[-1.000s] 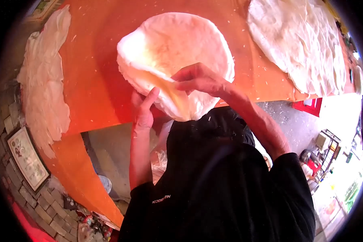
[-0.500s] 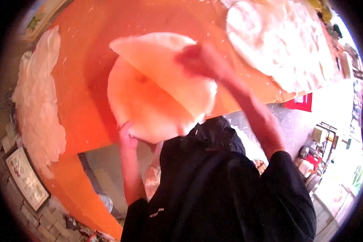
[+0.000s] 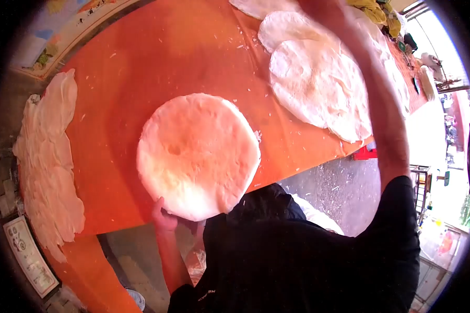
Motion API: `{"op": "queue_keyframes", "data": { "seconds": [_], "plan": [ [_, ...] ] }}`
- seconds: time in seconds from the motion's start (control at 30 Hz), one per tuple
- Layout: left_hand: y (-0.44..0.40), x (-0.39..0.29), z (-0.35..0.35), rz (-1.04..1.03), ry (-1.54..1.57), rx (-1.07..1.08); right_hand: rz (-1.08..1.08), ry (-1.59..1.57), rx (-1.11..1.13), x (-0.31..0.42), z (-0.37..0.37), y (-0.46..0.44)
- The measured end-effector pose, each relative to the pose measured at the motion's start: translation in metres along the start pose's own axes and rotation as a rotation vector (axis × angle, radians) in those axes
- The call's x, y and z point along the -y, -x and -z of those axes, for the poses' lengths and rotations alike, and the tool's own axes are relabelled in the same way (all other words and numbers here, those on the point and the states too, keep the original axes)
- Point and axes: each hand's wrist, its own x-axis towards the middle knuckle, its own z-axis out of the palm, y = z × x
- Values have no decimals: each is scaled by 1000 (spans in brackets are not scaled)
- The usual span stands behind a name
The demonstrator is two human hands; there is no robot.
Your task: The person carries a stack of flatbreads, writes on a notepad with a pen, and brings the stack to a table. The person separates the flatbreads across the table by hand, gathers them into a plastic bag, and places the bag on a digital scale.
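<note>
A thick, round, pale pad (image 3: 198,151) of soft layered sheets lies on the orange table covering, overhanging its near edge. My left hand (image 3: 165,218) grips the pad's lower left rim, thumb on top and the other fingers hidden beneath. My right arm stretches across to the top edge of the view. There my right hand (image 3: 321,8) is blurred and largely cut off, so its fingers do not show. Below that arm are overlapping thin round white sheets (image 3: 318,83), spread on the table's right part.
Another row of overlapping pale sheets (image 3: 49,167) hangs along the table's left side. The orange table covering (image 3: 120,104) carries scattered white shreds. A yellow cloth (image 3: 371,10) lies at the top right. A red object (image 3: 365,153) stands beyond the table's near edge.
The top layer, earlier peeled back by my right hand, no longer lies folded over the pad. My right arm has swung up and right. My left hand stays at the pad's rim.
</note>
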Motion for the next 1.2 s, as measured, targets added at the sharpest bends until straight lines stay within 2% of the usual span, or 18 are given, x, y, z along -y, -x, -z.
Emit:
{"op": "queue_keyframes", "data": {
  "seconds": [0.07,0.13,0.17,0.2,0.27,0.3,0.33,0.37,0.47,0.53,0.63,0.8,0.87,0.9,0.97,1.07,1.13,1.2],
  "plan": [
    [1,2,2,-20,-15,20,17,-61,214,24,-67,41],
    [7,3,-17,-30,-96,84,45,-410,359,101,-86,80],
    [-1,8,-7,-59,-189,89,34,-703,468,152,-82,95],
    [5,2,-38,-152,-309,154,-8,-990,586,204,-77,110],
    [-6,7,-44,-277,-445,220,119,-1191,809,279,-42,133],
    [0,1,-73,-236,-409,185,29,-1279,863,298,-27,144],
    [-3,3,-66,-156,-448,64,11,-1325,856,313,-24,153],
    [-6,4,-69,-198,-489,42,-6,-1379,881,318,-25,159],
    [-6,2,-78,-278,-530,150,-168,-1484,982,305,-15,150],
    [-2,0,-83,-256,-501,157,-432,-1680,1133,307,-25,159],
    [1,-2,-84,-244,-449,126,-522,-1932,1244,311,-40,166],
    [7,-4,-84,-189,-508,29,-474,-1964,1288,323,-43,177],
    [4,-1,-80,-229,-498,-20,-672,-1895,1107,322,-46,181],
    [1,1,-70,-214,-465,-56,-710,-1897,747,332,-69,210],
    [-4,2,-58,-197,-435,-81,-716,-1891,738,346,-107,223],
    [-6,1,-30,-133,-262,-139,-313,-1543,761,340,-73,192],
    [-10,-9,22,18,-185,-68,-516,-1491,844,314,-45,156],
    [-8,-12,42,-35,-171,-109,-428,-1725,640,261,-60,143]
  ]
}}
